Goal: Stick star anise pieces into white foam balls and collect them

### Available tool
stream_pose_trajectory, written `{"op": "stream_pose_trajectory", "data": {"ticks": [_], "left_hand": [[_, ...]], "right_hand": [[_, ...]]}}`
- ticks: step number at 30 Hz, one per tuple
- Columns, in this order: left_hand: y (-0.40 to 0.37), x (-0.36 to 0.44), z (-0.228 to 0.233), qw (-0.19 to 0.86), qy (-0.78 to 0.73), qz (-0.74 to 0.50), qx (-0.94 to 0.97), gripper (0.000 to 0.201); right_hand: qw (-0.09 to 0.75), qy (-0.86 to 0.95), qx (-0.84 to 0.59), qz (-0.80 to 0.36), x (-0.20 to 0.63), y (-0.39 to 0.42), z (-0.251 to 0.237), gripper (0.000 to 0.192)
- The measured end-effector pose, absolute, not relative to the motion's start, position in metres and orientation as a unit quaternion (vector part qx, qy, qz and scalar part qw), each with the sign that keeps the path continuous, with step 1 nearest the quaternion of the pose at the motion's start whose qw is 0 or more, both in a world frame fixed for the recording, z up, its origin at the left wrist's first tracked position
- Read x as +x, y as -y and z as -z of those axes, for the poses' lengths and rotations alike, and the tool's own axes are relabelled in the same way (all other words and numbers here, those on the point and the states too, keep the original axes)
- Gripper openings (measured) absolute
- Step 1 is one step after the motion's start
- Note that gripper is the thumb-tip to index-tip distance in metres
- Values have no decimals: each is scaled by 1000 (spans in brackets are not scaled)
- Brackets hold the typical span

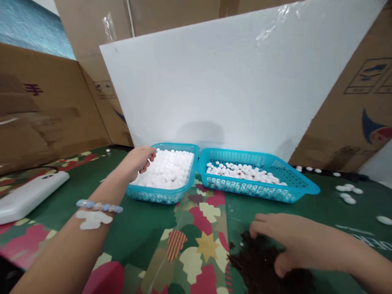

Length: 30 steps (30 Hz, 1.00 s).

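My left hand (139,161) is over the left edge of a blue basket (189,188) full of small white balls (171,169). Its fingers are curled in, and whatever they may hold is hidden. A beaded bracelet (99,206) with a white charm circles that wrist. At the lower right, my right hand (280,237) reaches down onto a loose heap of dark brown shreds (254,265), thumb and fingers apart. The fingertips partly sink out of sight in the heap.
A longer blue basket (260,192) beside the first holds white balls with brown specks. Several white balls (349,188) lie loose at the right. A white device (33,194) rests at the left. A white board (208,90) and cardboard boxes (45,102) stand behind the patterned tabletop.
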<state>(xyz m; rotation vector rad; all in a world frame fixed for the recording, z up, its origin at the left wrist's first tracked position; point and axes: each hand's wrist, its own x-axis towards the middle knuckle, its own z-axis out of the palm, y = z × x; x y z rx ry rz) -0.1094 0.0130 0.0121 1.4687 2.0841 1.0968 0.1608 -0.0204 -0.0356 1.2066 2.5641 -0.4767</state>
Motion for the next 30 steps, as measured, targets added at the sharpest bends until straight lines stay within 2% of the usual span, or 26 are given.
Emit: {"op": "stream_pose_trajectory", "data": {"ticks": [4,9,14,21,30], "left_hand": [[-16,-129,1,113,-813,-231,522,27],[-22,-137,3,66,-823,-64,560,21],[-26,-133,4,52,-807,44,586,22],[-28,-130,10,46,-783,106,611,22],[-35,-131,11,57,-768,111,628,23]], "right_hand": [[152,-868,438,180,158,19,44,27],[104,-871,430,213,162,11,61,24],[75,-886,411,200,163,5,68,19],[61,-902,384,188,165,12,52,18],[57,-896,415,146,173,9,57,12]]}}
